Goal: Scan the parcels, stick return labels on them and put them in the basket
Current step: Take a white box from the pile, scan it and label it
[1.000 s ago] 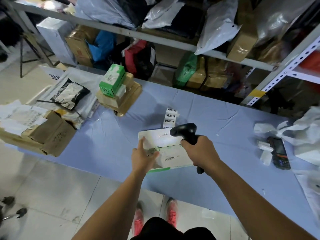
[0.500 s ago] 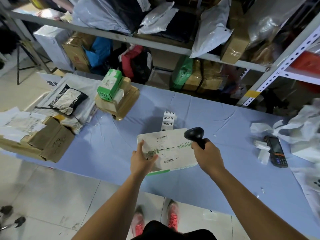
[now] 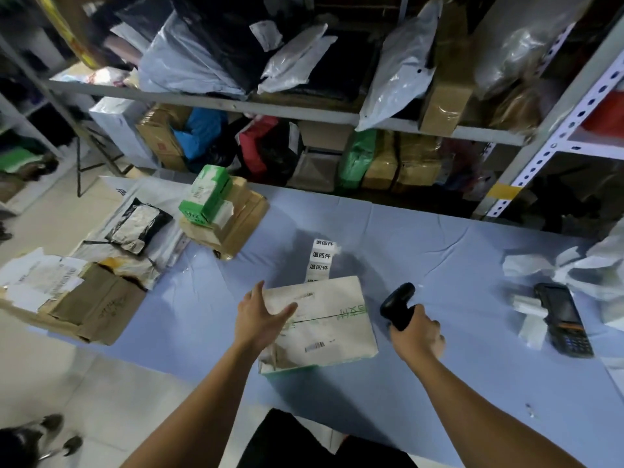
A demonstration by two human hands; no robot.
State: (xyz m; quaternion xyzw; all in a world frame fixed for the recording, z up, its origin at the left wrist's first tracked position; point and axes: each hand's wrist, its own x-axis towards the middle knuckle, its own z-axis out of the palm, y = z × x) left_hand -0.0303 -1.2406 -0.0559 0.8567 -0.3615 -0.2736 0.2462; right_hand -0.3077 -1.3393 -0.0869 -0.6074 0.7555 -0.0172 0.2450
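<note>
A white parcel box with green print [image 3: 332,324] lies on the blue table [image 3: 439,251] in front of me. My left hand [image 3: 260,317] holds its left edge, thumb on top. To the right of the box, my right hand [image 3: 417,332] grips a black barcode scanner [image 3: 396,305], which points up and away. A strip of white return labels [image 3: 320,260] lies just behind the box. More parcels wait at the left: a green-and-white box [image 3: 206,194] on brown cartons [image 3: 236,217], a black bag [image 3: 138,224] and a flat carton [image 3: 87,298]. No basket is in view.
A black handheld terminal [image 3: 564,319] lies at the right among crumpled white paper [image 3: 580,268]. Metal shelves [image 3: 270,109] packed with bags and boxes stand behind the table. Tiled floor lies to the left, with a metal stand's legs [image 3: 98,163].
My right hand has moved the scanner off the box to its right side. My left hand has stayed on the box's left edge. The view has tilted up slightly.
</note>
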